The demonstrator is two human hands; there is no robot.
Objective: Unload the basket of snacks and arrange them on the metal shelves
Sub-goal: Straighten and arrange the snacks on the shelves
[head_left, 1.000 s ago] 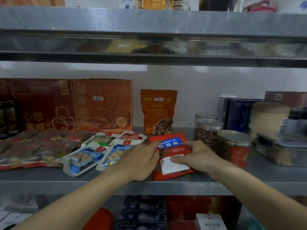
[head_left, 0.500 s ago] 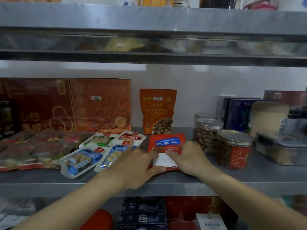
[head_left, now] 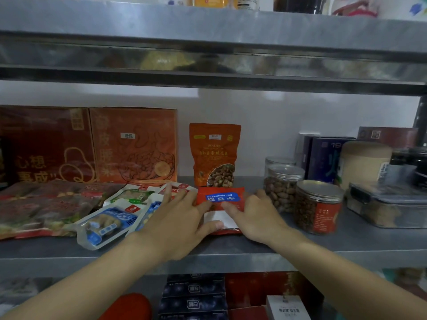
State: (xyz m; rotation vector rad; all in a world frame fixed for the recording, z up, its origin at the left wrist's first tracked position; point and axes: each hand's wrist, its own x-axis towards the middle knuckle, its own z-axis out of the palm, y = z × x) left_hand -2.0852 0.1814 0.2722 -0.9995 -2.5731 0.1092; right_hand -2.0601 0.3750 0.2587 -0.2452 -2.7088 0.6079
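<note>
We have both hands on the red nut packet (head_left: 221, 197) — it lies flat on the middle shelf (head_left: 254, 257), near the front edge and just in front of the upright orange pouch (head_left: 215, 153). Our left hand (head_left: 178, 218) covers the packet's left side, fingers (head_left: 184, 197) spread apart and straight, thumb across the white label at the bottom. Our right hand (head_left: 256, 215) rests on the right side, fingers stretched out flat on it — pressing, not pinching. Blue-and-white packets (head_left: 108, 224) lie just to the left, partly hidden by our left hand. Two jars of nuts (head_left: 317, 209) stand just beside our right hand.
</note>
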